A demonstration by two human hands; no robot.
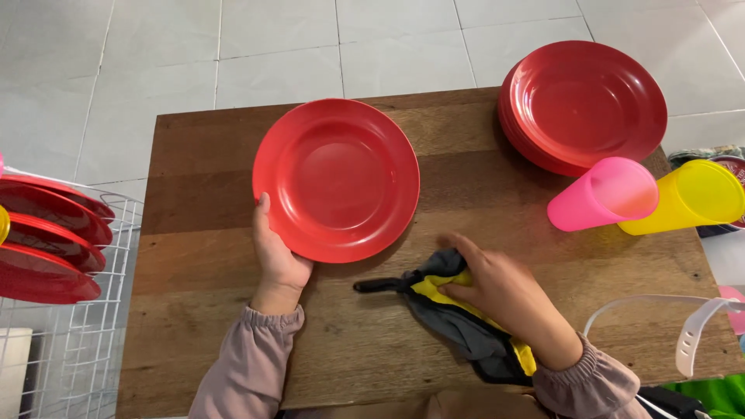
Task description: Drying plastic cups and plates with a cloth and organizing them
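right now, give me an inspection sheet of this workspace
surface: wooden table, bare wood showing around the things
job's things: red plate flat on the table; grey and yellow cloth bunched near the front edge
clutter: plate stack at the far right corner; pink cup and yellow cup lying on their sides
grippers: left hand holds the plate's near rim; right hand presses on the cloth, fingers curled
cables: nothing seen
surroundings: white tile floor; wire rack at left holding red plates; white strap at right
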